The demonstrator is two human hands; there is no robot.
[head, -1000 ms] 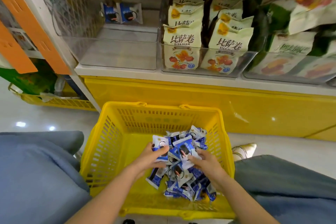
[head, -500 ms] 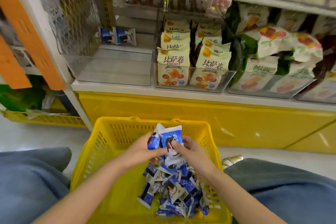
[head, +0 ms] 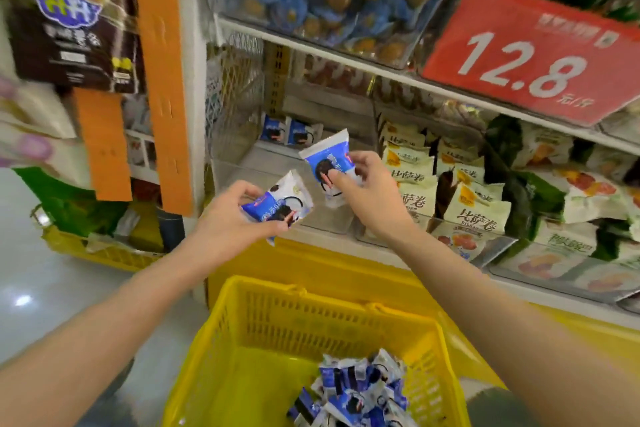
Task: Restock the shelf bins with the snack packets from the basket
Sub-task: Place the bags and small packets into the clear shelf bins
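Your arms had risen from the basket [head: 263, 291] to the bin [head: 242, 168] since the earlier view. Most packets [head: 356, 388] lay in the basket; the bin held two at its back. Your left grip [head: 228, 215] pinched one packet [head: 278, 204], your right grip [head: 363, 191] a second packet [head: 327, 159], at the bin's front. Placing was in hand; next you'd likely need to set them inside and let go.

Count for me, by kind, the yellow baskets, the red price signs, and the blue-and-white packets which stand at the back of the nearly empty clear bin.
Yellow baskets: 2, the near basket and the left basket on the floor.
Red price sign: 1.
Packets at the back of the clear bin: 2, the left packet and the right packet.
Total: 5.
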